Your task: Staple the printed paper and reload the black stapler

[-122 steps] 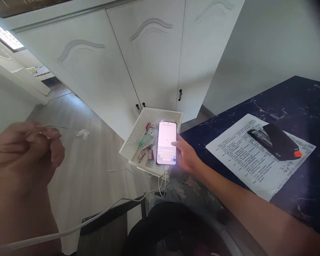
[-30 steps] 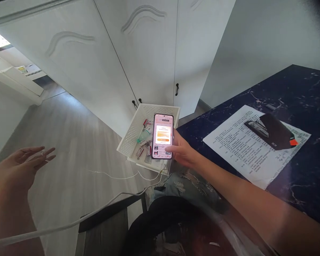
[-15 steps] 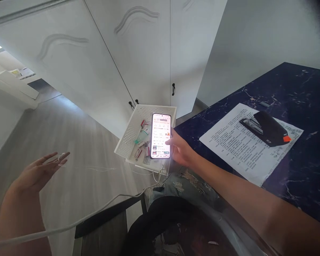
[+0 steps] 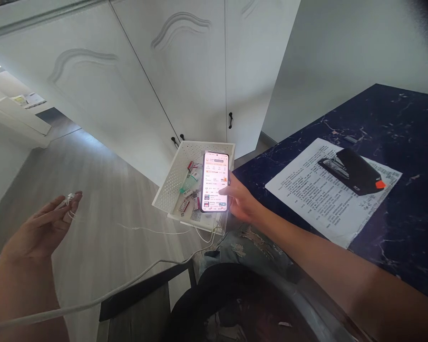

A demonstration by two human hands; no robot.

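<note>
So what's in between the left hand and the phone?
In the head view, between the left hand and the phone you see gray floor, then the white basket's left side, with small red-and-white boxes inside.

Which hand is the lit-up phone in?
The right hand: its thumb lies over the screen of the phone, while the left hand pinches a thin white cord instead.

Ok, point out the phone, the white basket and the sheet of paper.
Phone [image 4: 215, 182]: head view, middle of its lit screen.
White basket [image 4: 171, 184]: head view, perforated wall on the picture's left.
Sheet of paper [image 4: 326, 200]: head view, on its printed face.
</note>
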